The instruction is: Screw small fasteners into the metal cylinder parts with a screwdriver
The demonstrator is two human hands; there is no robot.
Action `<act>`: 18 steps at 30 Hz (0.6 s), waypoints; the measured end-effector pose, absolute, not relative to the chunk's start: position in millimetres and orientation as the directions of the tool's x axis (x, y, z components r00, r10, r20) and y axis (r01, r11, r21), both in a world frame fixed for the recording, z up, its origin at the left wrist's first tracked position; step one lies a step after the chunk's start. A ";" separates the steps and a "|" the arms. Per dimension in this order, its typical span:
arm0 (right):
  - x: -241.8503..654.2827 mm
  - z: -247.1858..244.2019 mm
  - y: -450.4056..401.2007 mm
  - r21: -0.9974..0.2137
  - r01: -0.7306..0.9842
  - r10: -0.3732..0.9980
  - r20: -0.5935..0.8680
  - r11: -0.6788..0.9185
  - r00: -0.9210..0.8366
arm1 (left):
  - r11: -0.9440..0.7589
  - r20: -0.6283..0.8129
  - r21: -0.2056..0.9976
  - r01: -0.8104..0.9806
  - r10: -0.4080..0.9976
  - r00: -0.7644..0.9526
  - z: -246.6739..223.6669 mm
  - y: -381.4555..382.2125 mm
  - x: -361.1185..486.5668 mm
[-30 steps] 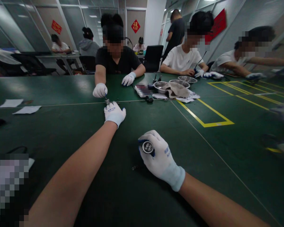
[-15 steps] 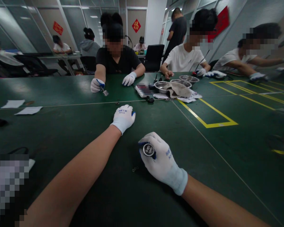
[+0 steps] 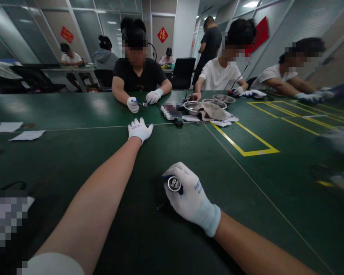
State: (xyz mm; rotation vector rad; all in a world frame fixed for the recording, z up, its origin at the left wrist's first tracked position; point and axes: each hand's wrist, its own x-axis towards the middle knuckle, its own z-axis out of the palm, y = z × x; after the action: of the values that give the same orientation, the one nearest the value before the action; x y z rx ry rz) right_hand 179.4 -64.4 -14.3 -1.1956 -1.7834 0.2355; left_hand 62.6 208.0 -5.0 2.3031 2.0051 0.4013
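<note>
Green desk [image 3: 57, 164] right across the frame, and it's shared ground: at upper centre sits the co-worker in black [image 3: 140, 76], gloved and busy, so a long reach over there could end in a bump. Right hand [image 3: 186, 198], lower centre, curled firmly round a metal cylinder [image 3: 174, 184], mouth towards the camera. There's the danger: slacken those fingers or tip that mouth, and the small round parts [image 3: 176, 183] inside could tumble out, if they sit loose. Left hand [image 3: 140, 130], stretched out at mid-frame, palm down, fingers spread, nothing visible in its grasp; a careless sweep could knock whatever lies around it. And watch the tiny rings [image 3: 159, 207], lower centre, just left of the right hand: one nudge scatters them, and dark green is a poor place to hunt.

Now the blind spots. A pixelated item [image 3: 5, 221] at lower left, cut by the frame edge: no naming that. Under the left palm? Hidden, can't call it. The cylinder's lower body is buried in the grip, so whether it rests on the desk is anyone's guess. Its inner parts are too small to read, and the rings too faint to count.
</note>
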 end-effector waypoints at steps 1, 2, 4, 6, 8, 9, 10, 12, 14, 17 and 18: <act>179.1 -14.1 -64.6 -0.602 0.618 0.803 0.591 0.506 -0.081 | -0.181 0.138 0.213 0.960 0.978 0.154 -4.7 211.6 66.0; 178.9 -13.9 -64.7 -0.604 0.616 0.804 0.589 0.506 -0.083 | -0.232 0.125 0.205 0.951 0.970 0.210 -4.6 213.3 70.1; 178.7 -13.5 -64.8 -0.606 0.613 0.805 0.588 0.507 -0.085 | -0.368 0.108 0.190 0.910 0.929 0.353 -5.4 211.8 79.7; 179.0 -13.4 -64.5 -0.609 0.613 0.806 0.587 0.504 -0.078 | -0.476 0.092 0.187 0.860 0.880 0.467 -7.0 205.1 88.4; 179.5 -13.6 -63.6 -0.613 0.609 0.802 0.593 0.504 -0.066 | -0.532 0.071 0.189 0.826 0.846 0.529 -8.9 194.9 93.3; 179.9 -13.8 -62.9 -0.617 0.605 0.800 0.597 0.504 -0.057 | -0.552 0.062 0.190 0.812 0.832 0.551 -9.8 188.9 93.6; 180.4 -14.2 -62.1 -0.622 0.602 0.799 0.600 0.500 -0.043 | -0.575 0.059 0.193 0.795 0.816 0.575 -10.7 182.4 92.4; 181.7 -15.2 -60.1 -0.638 0.599 0.800 0.600 0.483 -0.006 | -0.628 0.068 0.204 0.751 0.775 0.629 -12.4 168.1 86.4; 183.1 -16.5 -57.9 -0.656 0.601 0.806 0.592 0.457 0.033 | -0.681 0.086 0.218 0.699 0.727 0.682 -13.8 152.4 77.4; 185.3 -18.1 -54.5 -0.670 0.604 0.807 0.586 0.433 0.072 | -0.721 0.095 0.232 0.653 0.685 0.722 -14.9 126.8 63.1; 186.0 -18.6 -53.4 -0.673 0.604 0.807 0.585 0.426 0.082 | -0.728 0.096 0.235 0.644 0.677 0.730 -15.1 118.0 58.8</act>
State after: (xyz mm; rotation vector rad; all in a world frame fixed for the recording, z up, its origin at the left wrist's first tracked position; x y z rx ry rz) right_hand 186.0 -53.4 -18.6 -1.2656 -1.6109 0.2373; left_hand 58.8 118.0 -15.1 2.7468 1.0592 0.2605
